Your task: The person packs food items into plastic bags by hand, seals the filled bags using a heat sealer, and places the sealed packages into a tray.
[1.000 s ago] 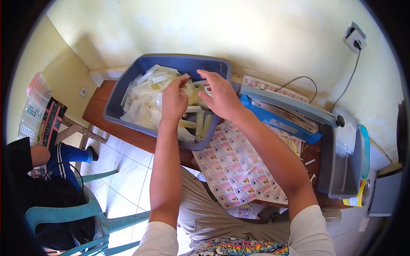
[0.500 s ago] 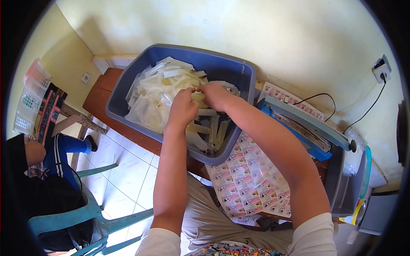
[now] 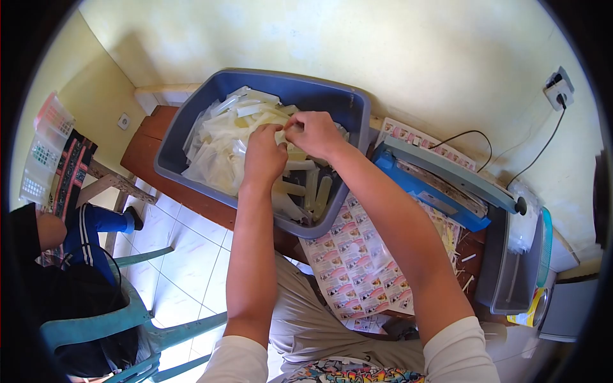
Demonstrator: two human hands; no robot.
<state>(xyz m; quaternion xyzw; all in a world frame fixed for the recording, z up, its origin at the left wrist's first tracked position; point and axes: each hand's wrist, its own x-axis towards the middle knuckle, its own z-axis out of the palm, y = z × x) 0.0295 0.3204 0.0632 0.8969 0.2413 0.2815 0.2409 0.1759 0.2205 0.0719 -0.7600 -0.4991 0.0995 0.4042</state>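
Note:
A grey-blue plastic tub holds a heap of pale yellowish pieces in clear plastic sleeves. Over the middle of this heap both my hands work close together. My left hand is closed, with its fingertips pointing toward the right one. My right hand pinches with thumb and finger just beside it. Whatever lies between the fingertips is too small and too covered to make out. Below my right wrist, several long, narrow filled packets lie against the tub's near right side.
Printed label sheets lie right of the tub. A blue heat sealer stands behind them, with a cord leading to a wall socket. Farther right is a grey bin. At left, a person sits near a green plastic chair.
The view has shifted slightly, so the tub and sealer appear farther left. My hands stay together over the heap, with the right hand raised a little relative to the left.

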